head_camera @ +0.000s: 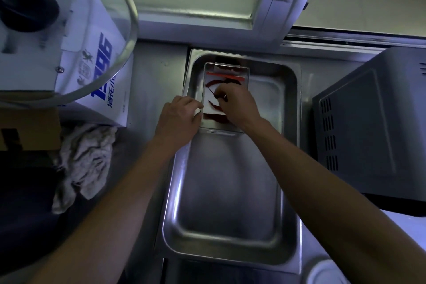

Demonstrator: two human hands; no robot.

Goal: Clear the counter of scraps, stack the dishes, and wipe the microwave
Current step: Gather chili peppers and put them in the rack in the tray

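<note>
Dim kitchen, steel surface, seen from above. A deep metal pan sits nearest the person; a second pan lies beyond it, and in that far pan rests a small clear tray holding dark red chilli scraps and an orange strip. The microwave stands to the right, a crumpled rag to the left, and a glass lid over a printed box at far left.

Key relation: the tray's long axis runs away from the person, and the scraps lie directly under and just beyond the right grip. The right hand is the nearer one to them.

Right grip: fingers curled down into the tray, fingertips pinched on what looks like a thin chilli stem; the contact is small and shadowed. Left grip: the left hand holds the tray's left edge, fingers bent over the rim, steadying it.

Judgement: scrap clearing is in hand; the rag and microwave are untouched.
</note>
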